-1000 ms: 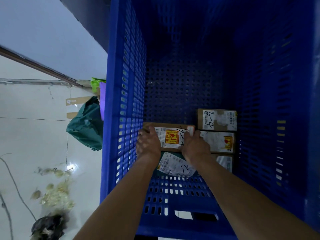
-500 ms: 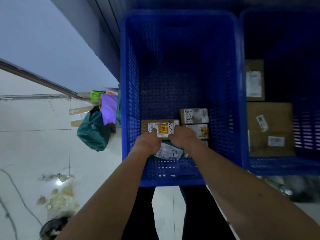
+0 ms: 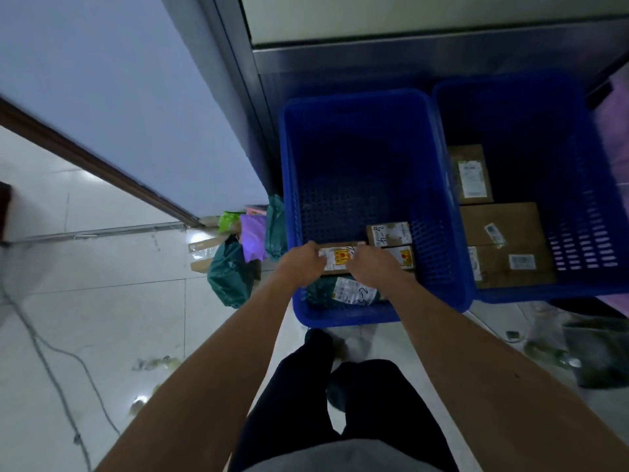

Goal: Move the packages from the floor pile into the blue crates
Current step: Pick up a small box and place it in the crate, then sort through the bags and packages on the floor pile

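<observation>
A glossy white tiled floor (image 3: 102, 318) spread across the left of the view and met a pale blue-grey wall (image 3: 119, 97). Two deep blue perforated plastic crates stood side by side on it, the left crate (image 3: 357, 103) just beside the right crate (image 3: 595, 199).

The right crate held a large brown cardboard box (image 3: 503, 226). A second labelled brown box (image 3: 517, 267) lay in front of it and a smaller brown box (image 3: 471, 175) behind it.

Outside the left crate, against its left wall, lay the floor pile of soft packages: a dark green plastic mailer bag (image 3: 228, 277), a purple mailer (image 3: 253, 240), a teal mailer (image 3: 275, 226) and a lime-green packet (image 3: 228, 221). A thin grey cable (image 3: 51, 352) trailed over the tiles further left.

Both bare forearms reached down into the left crate. The left hand (image 3: 303, 265) and the right hand (image 3: 369, 264) had their fingers curled over opposite ends of a flat brown cardboard package with a white label and a red-and-yellow sticker (image 3: 338, 258), holding it between them low in the crate's near half.

Just in front of that package lay a dark green mailer with a white label (image 3: 343, 291). To its right, two small cardboard boxes lay on the crate bottom, one bearing a handwritten white label (image 3: 389, 233) and one bearing a yellow sticker (image 3: 405, 257).
</observation>
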